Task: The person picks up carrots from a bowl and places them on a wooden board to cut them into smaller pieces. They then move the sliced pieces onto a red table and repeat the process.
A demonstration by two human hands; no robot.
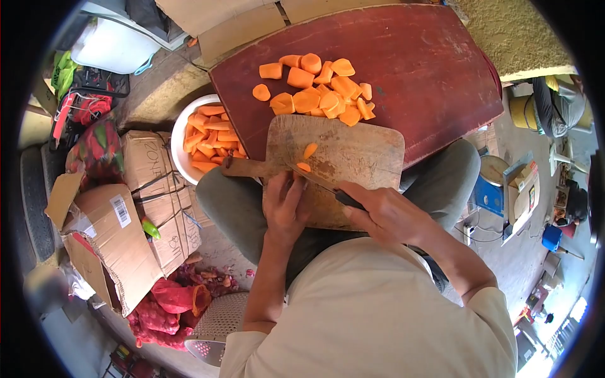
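My right hand is wrapped round the black handle of a knife, whose blade points to the upper left across a wooden cutting board. Close to the blade, my left hand is closed, fingers curled down over the board; whatever they grip is hidden. Two small carrot slices lie on the board just beyond the blade. The board rests across my lap by the near edge of a red table, its handle towards the left. Thick carrot chunks are heaped on the table behind it.
A white basin of peeled carrots stands left of the table. Cardboard boxes, red mesh sacks and a perforated basket are on the floor at left. A blue box stands at right.
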